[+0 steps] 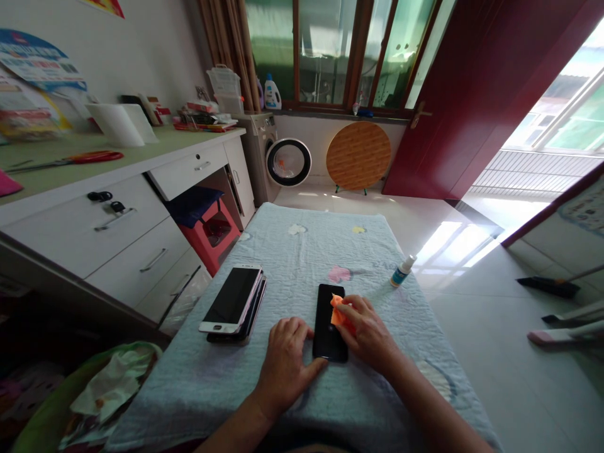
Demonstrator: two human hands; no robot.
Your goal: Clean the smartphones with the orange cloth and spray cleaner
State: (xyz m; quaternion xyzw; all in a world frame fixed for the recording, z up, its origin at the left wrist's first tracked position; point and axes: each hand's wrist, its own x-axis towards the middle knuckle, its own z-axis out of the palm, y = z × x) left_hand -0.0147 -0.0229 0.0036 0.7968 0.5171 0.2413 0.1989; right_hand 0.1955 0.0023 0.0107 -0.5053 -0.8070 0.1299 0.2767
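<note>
A black smartphone (325,343) lies face up on the light blue cloth of the table. My left hand (286,352) is closed against it, with the thumb at its bottom edge and the curled fingers along its left side. Between the fingers of my right hand (365,330) is a bunched orange cloth (336,309), pressed on the screen's right half. To the left, a white-framed smartphone (232,301) rests on top of a stack of phones. A small spray bottle (402,271) stands near the table's right edge.
The table cover (330,242) is pale blue with printed shapes. At the left stand a white desk (127,236) and a red stool (214,229); a green waste bin (141,352) sits below. Scissors (89,158) and a paper roll (116,124) lie on the desk.
</note>
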